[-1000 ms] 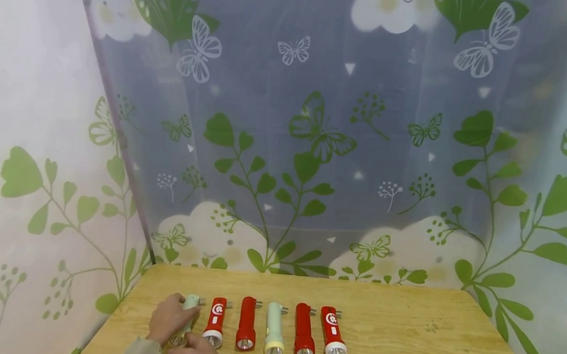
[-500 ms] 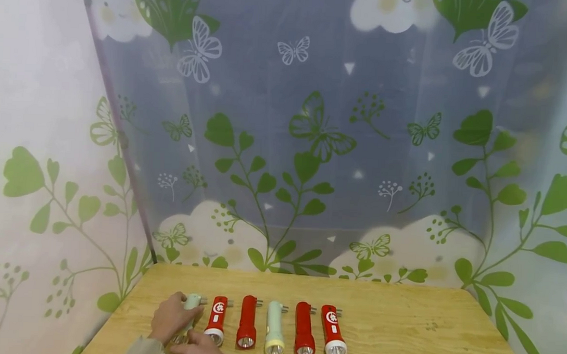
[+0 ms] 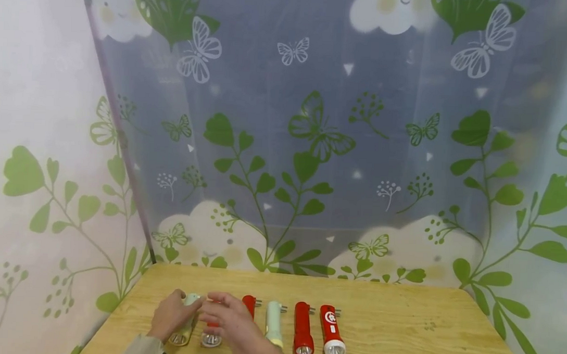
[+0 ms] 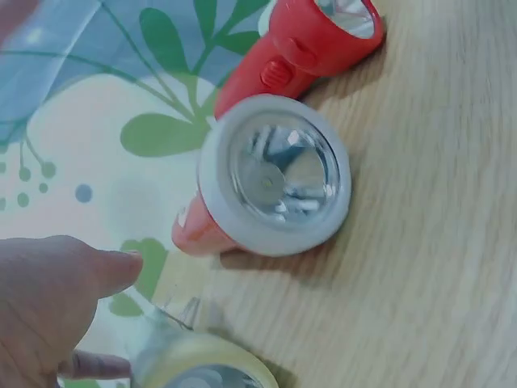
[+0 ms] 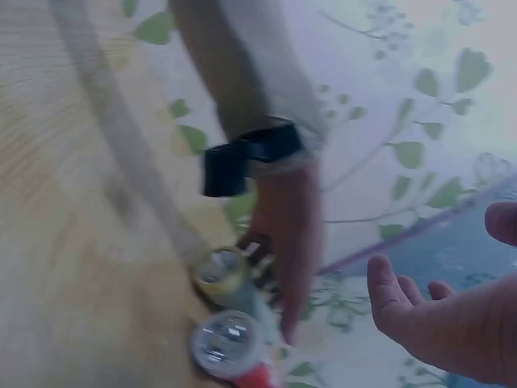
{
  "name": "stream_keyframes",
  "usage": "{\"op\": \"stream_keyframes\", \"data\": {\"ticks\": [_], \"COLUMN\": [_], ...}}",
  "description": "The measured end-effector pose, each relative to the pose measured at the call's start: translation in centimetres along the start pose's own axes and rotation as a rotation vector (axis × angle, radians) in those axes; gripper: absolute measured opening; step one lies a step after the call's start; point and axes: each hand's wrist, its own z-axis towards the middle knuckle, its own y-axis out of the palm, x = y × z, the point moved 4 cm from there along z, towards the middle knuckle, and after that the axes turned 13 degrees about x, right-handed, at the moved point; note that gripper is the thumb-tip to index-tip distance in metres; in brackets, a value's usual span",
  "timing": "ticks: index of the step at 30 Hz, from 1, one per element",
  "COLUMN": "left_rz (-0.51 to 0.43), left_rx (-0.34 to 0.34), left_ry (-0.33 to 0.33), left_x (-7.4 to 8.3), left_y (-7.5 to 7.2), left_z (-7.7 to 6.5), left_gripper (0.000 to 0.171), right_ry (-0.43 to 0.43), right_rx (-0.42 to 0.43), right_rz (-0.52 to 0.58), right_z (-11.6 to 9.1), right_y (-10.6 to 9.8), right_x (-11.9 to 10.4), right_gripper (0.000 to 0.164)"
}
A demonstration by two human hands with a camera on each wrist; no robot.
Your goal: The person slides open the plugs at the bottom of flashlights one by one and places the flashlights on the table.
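Observation:
A mint-green flashlight (image 3: pixel 180 338) with a pale yellow rim lies at the left end of a row. My left hand (image 3: pixel 170 316) is over and beside it, thumb extended across its upper part; the thumb looks straight and apart from it in the left wrist view. Beside that lies a red flashlight (image 3: pixel 211 340) with a white rim, its body mostly covered by my right hand (image 3: pixel 235 322). The right hand is raised with extended fingers and holds nothing. In the left wrist view, the white-rimmed flashlight (image 4: pixel 273 179) faces the camera above the mint one (image 4: pixel 198 362).
Farther right in the row lie a plain red flashlight (image 3: pixel 249 304), another mint one (image 3: pixel 274 320), a second plain red one (image 3: pixel 302 329) and a red-and-white one (image 3: pixel 331 332). All rest on the wooden table (image 3: pixel 409 327), with a patterned curtain (image 3: pixel 311 199) behind.
My right hand has left the lens end of the leftmost mint flashlight and moved up and right, over the neighbouring red ones. The left hand has stayed nearly in place.

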Motion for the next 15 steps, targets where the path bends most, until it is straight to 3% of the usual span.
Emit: {"op": "stream_keyframes", "data": {"ticks": [4, 8, 12, 15], "left_rz": [0.057, 0.072, 0.051, 0.0], "left_rx": [0.066, 0.211, 0.427, 0.581], "left_ry": [0.042, 0.119, 0.309, 0.479], "left_x": [1.5, 4.8, 9.8, 13.5], "left_y": [-0.5, -1.9, -3.5, -4.2], "left_z": [-0.1, -1.2, -3.3, -5.4], "left_gripper": [0.083, 0.071, 0.058, 0.053], "right_ry": [-0.104, -0.225, -0.408, -0.597], "right_rx": [-0.018, -0.03, -0.004, 0.075], "right_rz": [0.066, 0.056, -0.063, -0.225], "right_z": [-1.2, -3.0, -5.3, -6.9], "right_y": [-2.7, -5.2, -7.3, -8.6], "right_x": [-3.6, -7.6, -10.8, -12.2], "right_gripper": [0.045, 0.041, 0.041, 0.037]}}
